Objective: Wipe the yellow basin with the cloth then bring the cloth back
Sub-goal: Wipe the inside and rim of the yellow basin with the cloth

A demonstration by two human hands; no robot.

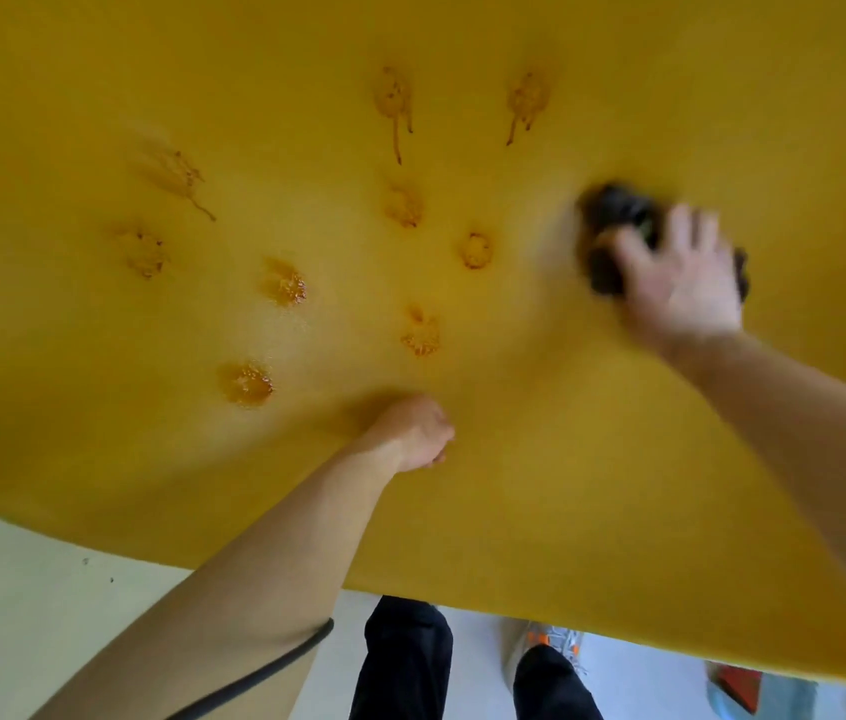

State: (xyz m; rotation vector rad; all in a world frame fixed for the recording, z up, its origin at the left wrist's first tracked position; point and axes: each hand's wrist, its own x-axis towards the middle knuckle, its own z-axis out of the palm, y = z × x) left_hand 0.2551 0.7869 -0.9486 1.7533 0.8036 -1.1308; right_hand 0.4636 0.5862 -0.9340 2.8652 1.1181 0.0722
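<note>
From the head camera, the large smooth yellow basin (pixel 462 54) fills nearly the whole view, its curved near edge running from the lower left to the lower right above a pale floor (pixel 21 615). Scattered over its surface are about ten brownish-orange dried stains (pixel 286 288), two of the far ones with thin drip trails running down from them. The right hand (pixel 680 283) is blurred with motion on the right side of the basin, fingers spread flat and pressing down on a dark, bunched cloth (pixel 613 220), which shows beyond and to both sides of the fingers and lies touching the yellow surface. The left hand (pixel 415 433) rests on the basin near its front edge, fingers curled under into what looks like a loose fist (the fingertips are hidden, so whether it holds anything cannot be told). Below the edge are dark trouser legs (pixel 405 662) and a grey shoe with orange accents (pixel 545 641). No writing, brand or label can be read anywhere.
</note>
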